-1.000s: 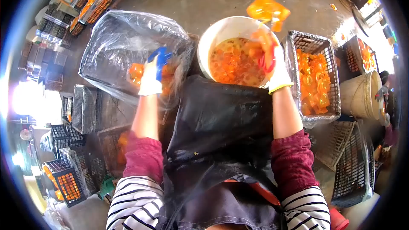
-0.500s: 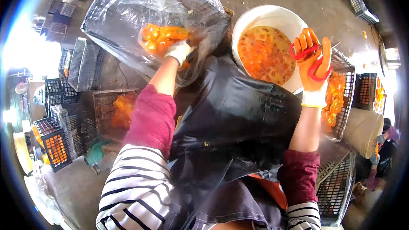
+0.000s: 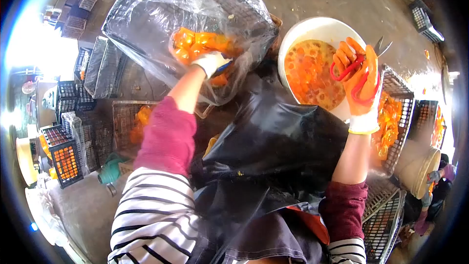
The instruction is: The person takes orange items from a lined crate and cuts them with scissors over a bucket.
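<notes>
My left hand [image 3: 212, 63], in a white glove with a blue patch, reaches into a crate lined with a clear plastic bag [image 3: 161, 12]. It is at the edge of a pile of glossy orange vegetables that look like peppers [image 3: 195, 44]. Its fingertips are hidden, so I cannot tell whether it grips one. My right hand [image 3: 358, 85], in an orange glove with a white cuff, is closed around red-handled scissors [image 3: 382, 47], blades pointing up and to the right. Just left of it stands a white bucket [image 3: 298, 32] of cloudy liquid with orange pieces floating in it.
A black crate [image 3: 403, 112] of orange vegetables is to the right, with a cream bucket [image 3: 420, 166] beyond it. Another crate [image 3: 122, 132] sits at the left. Stacked crates [image 3: 66, 159] stand farther left. A co-worker [image 3: 435, 186] is at the far right. A black apron [image 3: 273, 137] covers my lap.
The view has shifted slightly. My right hand has turned, and the scissor blades now show above it. My left hand stays among the orange vegetables in the lined crate.
</notes>
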A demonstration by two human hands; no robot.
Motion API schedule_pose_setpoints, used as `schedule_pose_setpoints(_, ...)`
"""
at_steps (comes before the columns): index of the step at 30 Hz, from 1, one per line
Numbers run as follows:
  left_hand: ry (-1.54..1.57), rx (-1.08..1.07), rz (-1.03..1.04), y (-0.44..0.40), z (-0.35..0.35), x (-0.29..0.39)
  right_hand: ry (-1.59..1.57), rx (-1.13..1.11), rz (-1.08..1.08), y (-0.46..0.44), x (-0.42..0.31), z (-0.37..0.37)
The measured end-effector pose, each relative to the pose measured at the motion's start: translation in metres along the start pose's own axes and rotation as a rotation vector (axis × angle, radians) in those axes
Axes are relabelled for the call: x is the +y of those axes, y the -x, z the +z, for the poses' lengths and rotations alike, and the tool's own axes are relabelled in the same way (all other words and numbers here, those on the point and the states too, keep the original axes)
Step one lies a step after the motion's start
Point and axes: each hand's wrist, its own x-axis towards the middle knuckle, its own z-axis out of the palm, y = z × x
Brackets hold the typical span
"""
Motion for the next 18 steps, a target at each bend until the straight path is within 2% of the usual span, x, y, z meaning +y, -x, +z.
schedule_pose_setpoints(2, -0.158, 0.080, 0.070, 0.044, -0.036, -0.002, 0.044, 0.007, -0.016, 0.004, -0.001, 0.004)
schedule_pose_setpoints(3, -0.210, 0.110, -0.007, 0.055, -0.048, -0.011, 0.066, 0.001, -0.023, 0.006, 0.000, 0.005)
schedule_pose_setpoints(5, -0.625, 0.057, -0.107, 0.085, -0.068, -0.015, 0.077, 0.019, -0.047, 0.009, 0.000, 0.005)
schedule_pose_setpoints(8, -0.755, -0.297, 0.074, 0.101, -0.076, -0.012, 0.035, 0.051, -0.067, 0.015, -0.002, 0.010)
schedule_pose_setpoints(11, -0.797, -0.061, -0.073, 0.072, -0.038, -0.049, 0.069, 0.073, -0.109, 0.017, -0.002, 0.000)
schedule_pose_setpoints(12, -0.735, 0.011, -0.102, 0.077, -0.041, -0.045, 0.122, 0.090, -0.182, 0.019, -0.001, -0.001)
schedule_pose_setpoints(15, -0.439, 0.283, -0.026, 0.098, -0.053, -0.045, 0.045, 0.099, -0.089, 0.024, -0.008, -0.004)
schedule_pose_setpoints(16, -0.014, 0.493, -0.018, 0.090, -0.046, -0.061, 0.042, 0.091, -0.073, 0.023, -0.009, -0.004)
schedule_pose_setpoints(18, 0.598, 0.481, 0.040, 0.075, -0.065, -0.083, 0.025, 0.028, -0.053, 0.027, -0.007, -0.007)
